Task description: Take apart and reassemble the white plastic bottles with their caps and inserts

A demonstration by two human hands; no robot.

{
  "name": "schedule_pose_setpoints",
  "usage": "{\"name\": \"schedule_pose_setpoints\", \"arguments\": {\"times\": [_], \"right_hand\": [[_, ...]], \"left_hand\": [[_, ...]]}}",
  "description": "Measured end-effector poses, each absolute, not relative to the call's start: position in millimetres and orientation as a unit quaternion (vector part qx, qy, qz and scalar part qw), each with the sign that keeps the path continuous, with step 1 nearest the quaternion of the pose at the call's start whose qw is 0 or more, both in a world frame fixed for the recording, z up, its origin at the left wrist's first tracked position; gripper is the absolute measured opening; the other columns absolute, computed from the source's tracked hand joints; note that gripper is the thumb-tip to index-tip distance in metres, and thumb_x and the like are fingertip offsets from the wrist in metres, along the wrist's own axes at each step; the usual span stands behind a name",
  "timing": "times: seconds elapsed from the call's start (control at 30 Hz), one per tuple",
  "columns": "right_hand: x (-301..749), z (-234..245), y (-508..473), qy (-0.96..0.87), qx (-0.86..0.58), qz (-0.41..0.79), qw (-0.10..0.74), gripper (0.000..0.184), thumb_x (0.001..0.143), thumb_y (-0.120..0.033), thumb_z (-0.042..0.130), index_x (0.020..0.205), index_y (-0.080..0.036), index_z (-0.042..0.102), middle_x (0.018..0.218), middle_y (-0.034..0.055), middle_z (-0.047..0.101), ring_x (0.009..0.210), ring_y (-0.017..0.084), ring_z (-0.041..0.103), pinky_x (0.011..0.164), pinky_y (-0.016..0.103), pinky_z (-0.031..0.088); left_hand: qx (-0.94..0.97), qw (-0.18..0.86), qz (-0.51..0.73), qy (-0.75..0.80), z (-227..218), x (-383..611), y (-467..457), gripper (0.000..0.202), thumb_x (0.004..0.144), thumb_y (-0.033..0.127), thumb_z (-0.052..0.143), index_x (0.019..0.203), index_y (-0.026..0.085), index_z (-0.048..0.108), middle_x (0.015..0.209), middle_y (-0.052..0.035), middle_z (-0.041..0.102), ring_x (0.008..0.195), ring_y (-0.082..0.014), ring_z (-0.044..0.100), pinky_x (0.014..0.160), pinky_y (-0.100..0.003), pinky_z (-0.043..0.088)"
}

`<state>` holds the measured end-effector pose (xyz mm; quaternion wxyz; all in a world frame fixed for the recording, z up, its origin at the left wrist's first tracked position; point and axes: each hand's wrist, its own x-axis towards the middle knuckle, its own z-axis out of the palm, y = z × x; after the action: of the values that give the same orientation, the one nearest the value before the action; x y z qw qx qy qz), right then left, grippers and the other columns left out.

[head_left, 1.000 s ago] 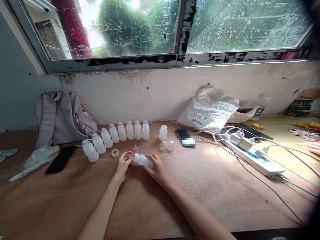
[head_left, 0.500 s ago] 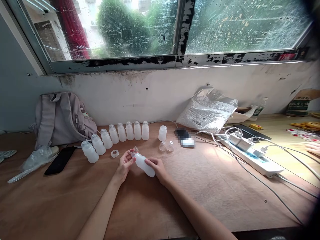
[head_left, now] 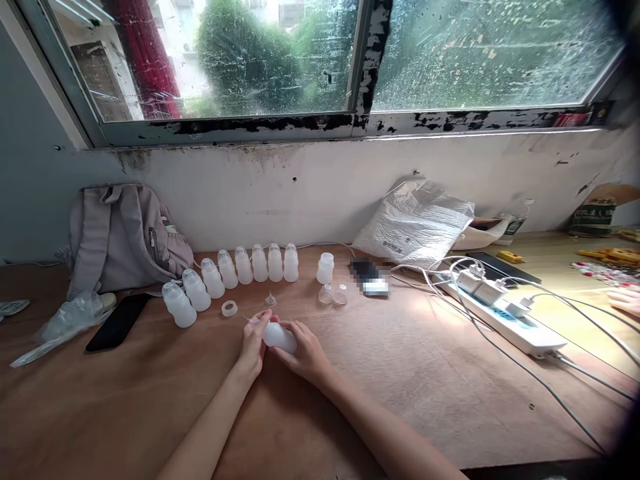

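Observation:
A frosted white baby bottle [head_left: 279, 338] lies tipped between my two hands, its rounded base facing me. My left hand [head_left: 254, 343] is closed around the neck end, and its fingers hide that part. A thin clear piece pokes out beside the left fingertips, too small to make out. My right hand [head_left: 304, 353] grips the body from the right. Just beyond my fingers a clear bottle teat [head_left: 271, 300] stands on the table. To its left lies a white screw ring [head_left: 229, 308].
Capped baby bottles [head_left: 226, 269] form a curved row behind. Another bottle [head_left: 325, 268] stands right, near two clear caps [head_left: 340, 295]. A black phone [head_left: 120, 323] and backpack [head_left: 125, 240] lie left. Cables trail from a power strip [head_left: 525, 327]. Someone else's hand [head_left: 625, 299] shows far right.
The clear teat has left my left hand and now stands on the table. The bottle has turned base toward me and shifted slightly left, with both hands closer together.

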<state>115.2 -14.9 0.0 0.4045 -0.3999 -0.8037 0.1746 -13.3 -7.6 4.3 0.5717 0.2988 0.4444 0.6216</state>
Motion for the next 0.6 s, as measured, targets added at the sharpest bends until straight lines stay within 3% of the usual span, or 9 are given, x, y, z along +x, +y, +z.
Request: {"name": "schedule_pose_setpoints", "arguments": {"times": [0.1, 0.37, 0.6], "right_hand": [[113, 2, -17, -0.755, -0.402, 0.302, 0.422, 0.034, 0.067, -0.037, 0.060, 0.097, -0.021, 0.055, 0.092, 0.0037, 0.061, 0.082, 0.018, 0.056, 0.070, 0.028, 0.045], [111, 4, -14, -0.622, -0.436, 0.524, 0.386, 0.035, 0.061, -0.039, 0.065, 0.087, -0.018, 0.058, 0.080, 0.0018, 0.061, 0.073, 0.017, 0.056, 0.061, 0.026, 0.044], [110, 12, -18, -0.528, -0.398, 0.671, 0.335, 0.038, 0.063, -0.041, 0.062, 0.091, -0.018, 0.052, 0.071, 0.0004, 0.058, 0.048, 0.012, 0.053, 0.035, 0.020, 0.037]], "left_hand": [[0.301, 0.568, 0.628, 0.439, 4, -13, -8, 0.032, 0.062, 0.036, 0.063, 0.085, 0.017, 0.049, 0.065, 0.0000, 0.061, 0.059, -0.0135, 0.058, 0.055, -0.024, 0.043], [0.296, 0.549, 0.661, 0.417, 7, -11, -9, 0.029, 0.061, 0.027, 0.061, 0.084, 0.018, 0.046, 0.065, 0.0004, 0.059, 0.063, -0.0146, 0.059, 0.056, -0.024, 0.042], [0.279, 0.519, 0.689, 0.423, 5, -9, -10, 0.021, 0.058, 0.022, 0.060, 0.075, 0.016, 0.048, 0.065, 0.0016, 0.055, 0.058, -0.0114, 0.055, 0.056, -0.023, 0.042]]}}
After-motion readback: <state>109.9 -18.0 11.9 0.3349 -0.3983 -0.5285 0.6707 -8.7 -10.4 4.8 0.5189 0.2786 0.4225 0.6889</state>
